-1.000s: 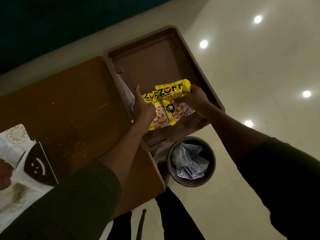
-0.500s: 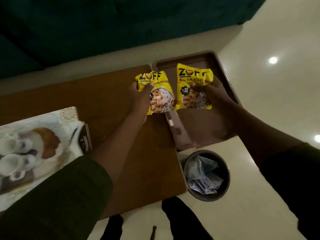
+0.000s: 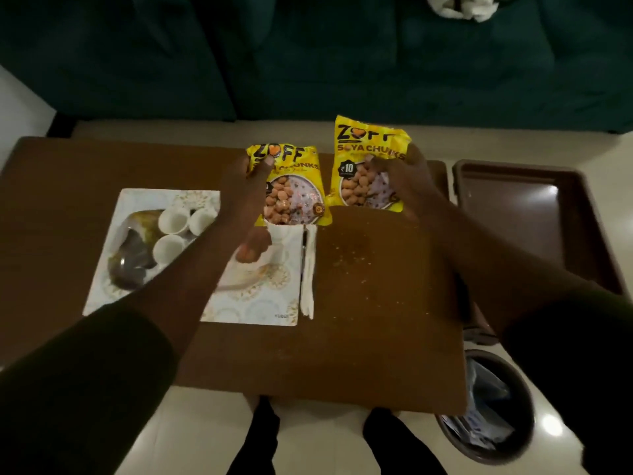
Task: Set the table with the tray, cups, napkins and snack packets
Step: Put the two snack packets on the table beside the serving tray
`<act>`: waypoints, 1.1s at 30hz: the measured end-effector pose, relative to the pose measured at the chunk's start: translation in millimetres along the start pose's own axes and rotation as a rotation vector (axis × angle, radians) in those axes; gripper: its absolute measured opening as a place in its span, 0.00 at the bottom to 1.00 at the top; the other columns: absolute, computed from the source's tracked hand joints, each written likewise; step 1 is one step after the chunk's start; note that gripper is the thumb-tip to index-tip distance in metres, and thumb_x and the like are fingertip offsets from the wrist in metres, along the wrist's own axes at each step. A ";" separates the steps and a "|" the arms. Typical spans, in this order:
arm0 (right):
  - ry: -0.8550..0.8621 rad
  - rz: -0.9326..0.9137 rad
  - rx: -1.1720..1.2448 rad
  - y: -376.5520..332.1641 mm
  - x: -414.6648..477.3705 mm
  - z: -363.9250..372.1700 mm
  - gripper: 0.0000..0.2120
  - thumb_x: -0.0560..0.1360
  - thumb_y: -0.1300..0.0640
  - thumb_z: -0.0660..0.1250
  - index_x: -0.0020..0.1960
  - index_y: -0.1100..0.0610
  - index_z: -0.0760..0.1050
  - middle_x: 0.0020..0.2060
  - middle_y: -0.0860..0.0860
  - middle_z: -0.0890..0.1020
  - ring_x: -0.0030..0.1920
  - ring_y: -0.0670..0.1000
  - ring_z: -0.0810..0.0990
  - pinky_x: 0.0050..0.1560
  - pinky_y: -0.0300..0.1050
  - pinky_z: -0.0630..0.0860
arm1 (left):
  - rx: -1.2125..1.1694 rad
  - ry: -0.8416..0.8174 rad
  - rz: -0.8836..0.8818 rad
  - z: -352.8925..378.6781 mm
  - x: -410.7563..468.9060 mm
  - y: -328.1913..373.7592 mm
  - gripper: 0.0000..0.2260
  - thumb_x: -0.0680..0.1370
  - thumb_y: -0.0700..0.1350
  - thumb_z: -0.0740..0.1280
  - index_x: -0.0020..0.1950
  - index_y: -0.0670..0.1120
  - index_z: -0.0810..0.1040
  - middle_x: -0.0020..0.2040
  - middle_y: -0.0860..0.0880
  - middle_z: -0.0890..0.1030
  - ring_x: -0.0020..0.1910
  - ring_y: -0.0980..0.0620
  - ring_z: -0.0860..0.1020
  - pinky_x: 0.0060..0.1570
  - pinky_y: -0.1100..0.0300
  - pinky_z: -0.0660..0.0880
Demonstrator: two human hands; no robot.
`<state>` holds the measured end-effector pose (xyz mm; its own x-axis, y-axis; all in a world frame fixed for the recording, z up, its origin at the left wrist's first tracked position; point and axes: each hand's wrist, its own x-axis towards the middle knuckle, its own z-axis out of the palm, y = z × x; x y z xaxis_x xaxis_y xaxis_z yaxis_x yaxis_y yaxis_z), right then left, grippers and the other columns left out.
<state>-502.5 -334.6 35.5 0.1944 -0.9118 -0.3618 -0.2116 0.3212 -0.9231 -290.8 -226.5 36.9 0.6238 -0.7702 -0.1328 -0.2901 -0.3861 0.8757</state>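
I hold two yellow snack packets above the brown table (image 3: 376, 320). My left hand (image 3: 245, 197) grips the left packet (image 3: 296, 190) over the far right corner of the white patterned tray (image 3: 246, 303). My right hand (image 3: 407, 181) grips the right packet (image 3: 368, 162) over bare wood near the table's far edge. Three white cups (image 3: 180, 231) stand on the tray's left half, beside a dark printed patch. A stack of white napkins (image 3: 308, 269) lies along the tray's right edge.
A brown plastic bin (image 3: 579, 234) stands off the table's right end. A round waste bin (image 3: 493, 409) with wrappers sits on the pale floor at the near right corner. A dark teal sofa (image 3: 308, 53) runs behind the table. My legs show below the near edge.
Both packets came out of the brown bin and moved left over the table, now held apart, one in each hand. My view turned left, so the tray with cups is now central.
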 end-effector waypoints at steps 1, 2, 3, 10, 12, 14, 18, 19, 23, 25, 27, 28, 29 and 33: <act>-0.020 0.003 -0.024 -1.0 -2.1 23.7 0.19 0.71 0.56 0.73 0.60 0.55 0.74 0.43 0.43 0.81 0.43 0.43 0.81 0.41 0.42 0.78 | 0.022 0.018 -0.020 -22.1 6.7 -12.7 0.12 0.81 0.52 0.62 0.40 0.47 0.69 0.38 0.46 0.70 0.40 0.52 0.68 0.42 0.55 0.64; -0.039 -0.002 -0.066 -0.4 -4.2 46.1 0.20 0.71 0.55 0.73 0.60 0.55 0.73 0.43 0.43 0.80 0.42 0.42 0.79 0.37 0.39 0.75 | 0.043 0.038 -0.037 -43.1 11.5 -24.5 0.13 0.80 0.52 0.62 0.40 0.47 0.69 0.39 0.46 0.70 0.40 0.51 0.68 0.42 0.54 0.63; -0.057 -0.018 -0.120 1.7 -6.7 68.6 0.20 0.71 0.55 0.74 0.60 0.55 0.72 0.44 0.43 0.79 0.43 0.43 0.78 0.36 0.37 0.73 | 0.048 0.060 -0.055 -64.0 17.0 -38.5 0.13 0.80 0.53 0.63 0.40 0.47 0.69 0.40 0.45 0.70 0.41 0.50 0.68 0.43 0.53 0.63; -0.067 0.099 -0.367 39.5 -34.3 192.7 0.34 0.69 0.54 0.75 0.69 0.56 0.63 0.50 0.52 0.76 0.45 0.51 0.77 0.29 0.35 0.71 | -0.157 0.119 -0.257 -188.9 35.4 -118.0 0.07 0.79 0.51 0.66 0.41 0.52 0.77 0.37 0.58 0.81 0.37 0.57 0.81 0.43 0.56 0.78; -0.020 0.103 -0.401 53.9 -37.3 212.3 0.31 0.69 0.56 0.74 0.67 0.57 0.65 0.55 0.54 0.80 0.53 0.56 0.80 0.42 0.44 0.77 | -0.205 0.127 -0.286 -214.6 39.8 -137.6 0.06 0.80 0.49 0.65 0.44 0.54 0.79 0.37 0.58 0.84 0.34 0.60 0.83 0.31 0.62 0.79; 0.010 0.134 -0.402 63.9 -38.8 225.3 0.29 0.68 0.56 0.74 0.65 0.57 0.66 0.57 0.55 0.80 0.54 0.56 0.80 0.48 0.50 0.79 | -0.186 0.147 -0.298 -237.0 46.8 -156.7 0.06 0.80 0.50 0.65 0.50 0.50 0.80 0.40 0.55 0.83 0.38 0.54 0.83 0.28 0.63 0.77; 0.011 0.215 -0.406 79.6 -41.2 243.7 0.28 0.68 0.55 0.73 0.63 0.57 0.66 0.53 0.52 0.80 0.46 0.54 0.81 0.42 0.49 0.81 | -0.112 0.135 -0.324 -262.1 60.9 -193.0 0.14 0.80 0.50 0.65 0.62 0.44 0.78 0.43 0.51 0.79 0.46 0.48 0.78 0.44 0.57 0.73; 0.022 0.221 -0.416 81.8 -42.6 250.5 0.28 0.69 0.54 0.74 0.63 0.56 0.65 0.51 0.50 0.78 0.41 0.51 0.80 0.38 0.46 0.79 | -0.109 0.127 -0.346 -268.0 64.2 -202.8 0.14 0.80 0.49 0.65 0.62 0.44 0.78 0.43 0.50 0.78 0.46 0.48 0.78 0.45 0.57 0.73; 0.042 0.244 -0.474 90.3 -42.9 267.6 0.29 0.69 0.53 0.74 0.64 0.56 0.63 0.51 0.53 0.75 0.45 0.52 0.76 0.42 0.47 0.75 | -0.036 0.115 -0.380 -278.6 73.5 -238.9 0.09 0.80 0.47 0.66 0.40 0.48 0.74 0.39 0.49 0.76 0.41 0.52 0.76 0.42 0.60 0.69; 0.064 0.262 -0.482 95.8 -44.5 267.5 0.30 0.70 0.54 0.74 0.65 0.57 0.63 0.56 0.55 0.77 0.52 0.55 0.76 0.44 0.47 0.74 | -0.006 0.105 -0.390 -275.8 72.0 -251.8 0.15 0.80 0.45 0.65 0.34 0.51 0.69 0.30 0.57 0.73 0.30 0.62 0.72 0.30 0.68 0.68; 0.084 0.266 -0.516 98.8 -44.0 266.2 0.30 0.70 0.54 0.73 0.66 0.58 0.62 0.60 0.57 0.77 0.52 0.54 0.75 0.43 0.46 0.71 | -0.002 0.066 -0.404 -273.9 72.5 -258.4 0.11 0.80 0.45 0.66 0.37 0.51 0.73 0.34 0.56 0.75 0.34 0.59 0.73 0.32 0.68 0.69; 0.090 0.267 -0.526 98.1 -42.9 267.3 0.31 0.70 0.54 0.74 0.67 0.58 0.62 0.61 0.57 0.76 0.52 0.54 0.74 0.43 0.46 0.70 | -0.015 0.054 -0.405 -274.6 73.9 -259.3 0.07 0.80 0.45 0.66 0.41 0.49 0.76 0.38 0.52 0.77 0.38 0.54 0.76 0.36 0.64 0.72; 0.090 0.271 -0.526 96.7 -40.9 268.6 0.31 0.70 0.54 0.74 0.67 0.58 0.62 0.61 0.57 0.76 0.52 0.55 0.75 0.43 0.46 0.71 | -0.033 0.035 -0.400 -274.2 75.8 -260.5 0.05 0.79 0.46 0.66 0.47 0.45 0.78 0.42 0.47 0.80 0.43 0.49 0.78 0.42 0.59 0.75; 0.032 0.322 -0.557 101.0 -37.4 277.2 0.30 0.71 0.53 0.73 0.66 0.58 0.61 0.60 0.59 0.75 0.53 0.57 0.75 0.40 0.47 0.73 | -0.089 0.006 -0.381 -263.4 80.7 -267.5 0.08 0.79 0.47 0.68 0.54 0.45 0.77 0.52 0.44 0.79 0.52 0.46 0.77 0.49 0.53 0.75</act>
<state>-265.6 -197.0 -80.4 0.0117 -0.8017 -0.5976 -0.7217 0.4069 -0.5600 28.4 -51.6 -85.7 0.6790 -0.5772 -0.4536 0.0268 -0.5980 0.8011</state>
